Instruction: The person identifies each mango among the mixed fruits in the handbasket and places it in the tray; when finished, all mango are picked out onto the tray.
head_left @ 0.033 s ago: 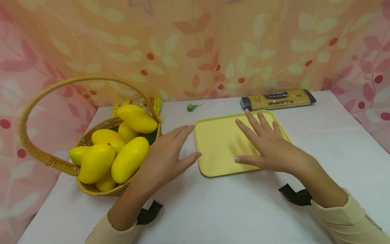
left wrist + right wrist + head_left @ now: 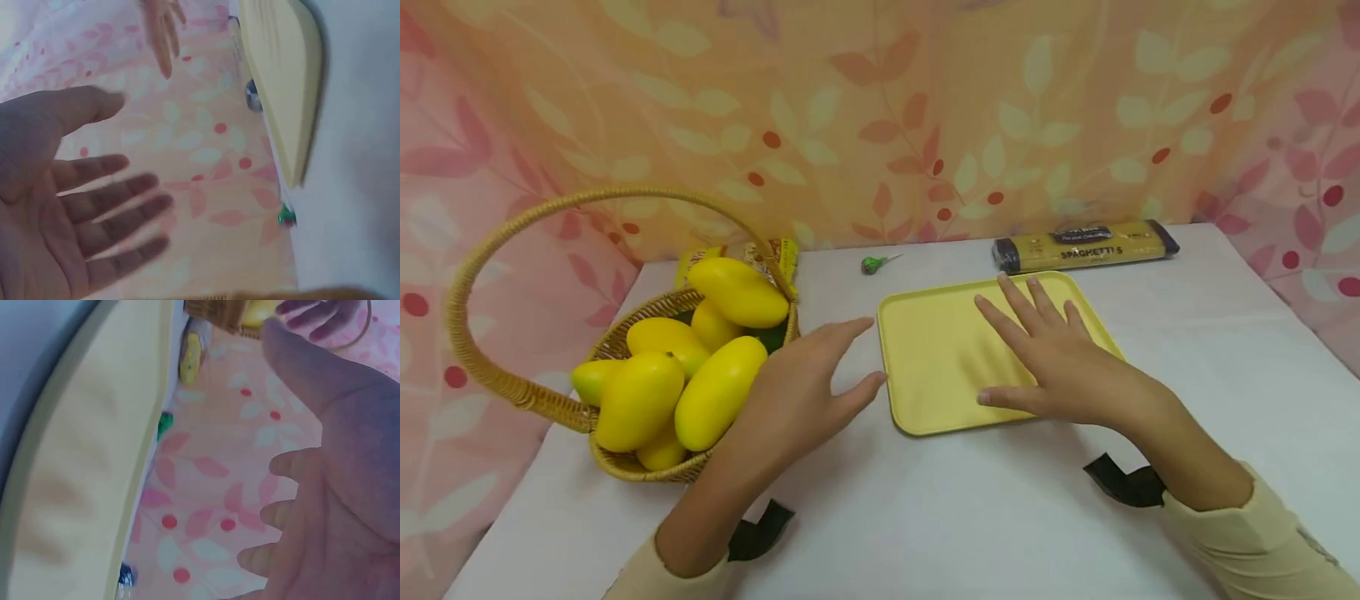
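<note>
My left hand (image 2: 801, 387) hovers between a wicker basket (image 2: 467, 300) and a pale yellow tray (image 2: 925, 358), fingers extended, thumb apart, palm empty in the left wrist view. The basket holds several yellow mangoes (image 2: 718, 396); the left wrist and hand overlap its right side in the head view. Above the tray's right half is my right hand (image 2: 1067, 375), its fingers spread and holding nothing. A shadow of its fingers falls on the tray, which lies flat on the white tabletop.
Behind the tray lies a pack of spaghetti (image 2: 1097, 248). A green-wrapped lollipop (image 2: 872, 265) rests at the back middle. Behind the basket is a yellow packet (image 2: 787, 257), partly hidden. A leaf-patterned cloth (image 2: 880, 108) hangs along the back edge. The basket's tall handle (image 2: 625, 192) arches upward.
My left hand has shifted slightly left and down, away from the tray's edge. The right hand has moved slightly left; the objects stay where they were.
</note>
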Demonstrator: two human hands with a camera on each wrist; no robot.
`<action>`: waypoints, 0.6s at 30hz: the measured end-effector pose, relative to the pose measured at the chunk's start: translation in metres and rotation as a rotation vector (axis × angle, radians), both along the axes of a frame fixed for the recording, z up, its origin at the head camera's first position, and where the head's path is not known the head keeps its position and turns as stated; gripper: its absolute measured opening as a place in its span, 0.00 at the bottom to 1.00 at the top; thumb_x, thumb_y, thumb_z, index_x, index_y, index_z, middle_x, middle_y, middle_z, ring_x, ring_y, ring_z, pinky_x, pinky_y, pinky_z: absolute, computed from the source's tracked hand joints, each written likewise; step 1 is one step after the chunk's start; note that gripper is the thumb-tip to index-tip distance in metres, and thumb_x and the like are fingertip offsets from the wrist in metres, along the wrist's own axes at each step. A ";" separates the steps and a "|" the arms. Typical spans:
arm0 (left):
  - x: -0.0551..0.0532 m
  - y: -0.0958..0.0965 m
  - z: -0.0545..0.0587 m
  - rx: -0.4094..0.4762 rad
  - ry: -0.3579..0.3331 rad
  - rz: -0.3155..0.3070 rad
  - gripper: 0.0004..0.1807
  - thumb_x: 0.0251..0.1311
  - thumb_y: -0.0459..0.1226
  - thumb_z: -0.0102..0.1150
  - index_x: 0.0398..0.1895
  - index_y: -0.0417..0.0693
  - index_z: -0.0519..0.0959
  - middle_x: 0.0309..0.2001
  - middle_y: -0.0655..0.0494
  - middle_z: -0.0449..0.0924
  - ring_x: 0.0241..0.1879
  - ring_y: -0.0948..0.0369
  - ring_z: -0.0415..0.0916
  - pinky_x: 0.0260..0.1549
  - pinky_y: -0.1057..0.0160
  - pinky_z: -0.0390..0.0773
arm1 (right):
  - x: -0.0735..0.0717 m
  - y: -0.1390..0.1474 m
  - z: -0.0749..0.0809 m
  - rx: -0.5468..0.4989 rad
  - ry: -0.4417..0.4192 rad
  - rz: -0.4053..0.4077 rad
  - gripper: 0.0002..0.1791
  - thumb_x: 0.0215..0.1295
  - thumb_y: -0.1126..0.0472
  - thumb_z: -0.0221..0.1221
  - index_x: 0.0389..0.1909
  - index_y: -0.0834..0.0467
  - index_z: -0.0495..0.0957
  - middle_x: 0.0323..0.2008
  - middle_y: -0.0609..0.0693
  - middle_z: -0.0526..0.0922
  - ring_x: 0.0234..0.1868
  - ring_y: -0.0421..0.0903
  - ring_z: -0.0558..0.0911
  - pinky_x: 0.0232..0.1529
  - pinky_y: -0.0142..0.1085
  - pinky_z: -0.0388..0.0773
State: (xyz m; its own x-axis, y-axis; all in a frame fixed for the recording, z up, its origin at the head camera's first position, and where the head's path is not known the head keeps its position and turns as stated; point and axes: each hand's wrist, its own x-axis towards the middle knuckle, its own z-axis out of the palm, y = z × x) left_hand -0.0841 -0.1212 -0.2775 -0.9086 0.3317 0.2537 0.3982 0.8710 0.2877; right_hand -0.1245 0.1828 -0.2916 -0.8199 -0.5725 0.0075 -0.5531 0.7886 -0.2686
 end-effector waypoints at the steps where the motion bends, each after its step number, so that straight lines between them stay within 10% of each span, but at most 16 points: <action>1: 0.006 -0.006 0.000 0.054 0.034 0.009 0.28 0.61 0.51 0.68 0.62 0.52 0.78 0.56 0.57 0.81 0.52 0.59 0.79 0.50 0.55 0.81 | 0.000 -0.003 -0.002 -0.016 0.000 0.026 0.55 0.63 0.30 0.58 0.82 0.49 0.42 0.80 0.56 0.32 0.77 0.66 0.33 0.66 0.75 0.38; 4: 0.023 -0.026 0.000 0.172 0.172 0.019 0.13 0.59 0.42 0.71 0.46 0.50 0.85 0.40 0.62 0.86 0.37 0.67 0.81 0.35 0.65 0.83 | -0.002 -0.013 -0.006 -0.046 0.008 0.090 0.53 0.65 0.34 0.60 0.82 0.47 0.43 0.80 0.56 0.36 0.77 0.65 0.38 0.69 0.70 0.41; 10: 0.049 -0.077 -0.009 0.344 0.454 0.021 0.11 0.57 0.42 0.69 0.34 0.43 0.85 0.30 0.57 0.85 0.28 0.64 0.81 0.37 0.79 0.77 | -0.007 -0.046 -0.009 -0.166 0.079 0.220 0.45 0.67 0.44 0.63 0.79 0.53 0.54 0.77 0.60 0.52 0.76 0.61 0.51 0.73 0.58 0.50; 18: 0.073 -0.144 -0.018 0.544 0.585 0.275 0.10 0.45 0.26 0.74 0.32 0.31 0.85 0.27 0.55 0.85 0.27 0.78 0.77 0.35 0.83 0.74 | -0.013 -0.099 -0.007 -0.337 0.074 0.290 0.35 0.67 0.51 0.64 0.72 0.57 0.67 0.70 0.53 0.69 0.71 0.50 0.66 0.69 0.49 0.65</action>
State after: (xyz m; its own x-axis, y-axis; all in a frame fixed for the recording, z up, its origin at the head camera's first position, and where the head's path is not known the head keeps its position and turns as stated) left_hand -0.0114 -0.2648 -0.2956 -0.6118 -0.1867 0.7686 0.4074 0.7586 0.5085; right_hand -0.1378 0.0838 -0.2985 -0.6161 -0.7340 0.2857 -0.7657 0.4732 -0.4356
